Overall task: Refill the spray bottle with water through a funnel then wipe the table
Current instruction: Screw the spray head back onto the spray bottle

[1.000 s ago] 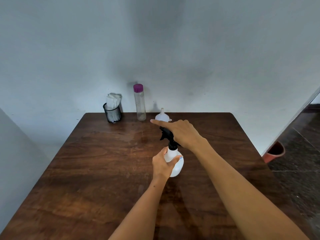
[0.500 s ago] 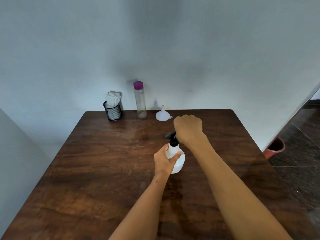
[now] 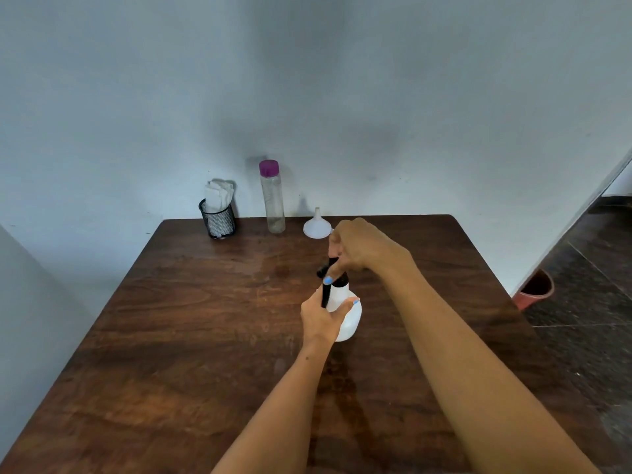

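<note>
A small white spray bottle (image 3: 349,319) with a black trigger head stands near the middle of the dark wooden table (image 3: 191,336). My left hand (image 3: 321,318) grips its white body from the left. My right hand (image 3: 362,248) is curled over the black spray head and holds it from above, hiding most of it. A white funnel (image 3: 316,227) sits mouth down near the table's far edge. Left of the funnel stands a clear water bottle (image 3: 272,200) with a purple cap.
A black mesh cup (image 3: 219,220) holding white tissues stands at the table's far left. A pale wall runs behind the table. A reddish pot (image 3: 535,289) sits on the dark floor to the right.
My right hand went from a flat reach over the spray head to a curled grip on it. The black head has turned. My left hand stayed on the bottle.
</note>
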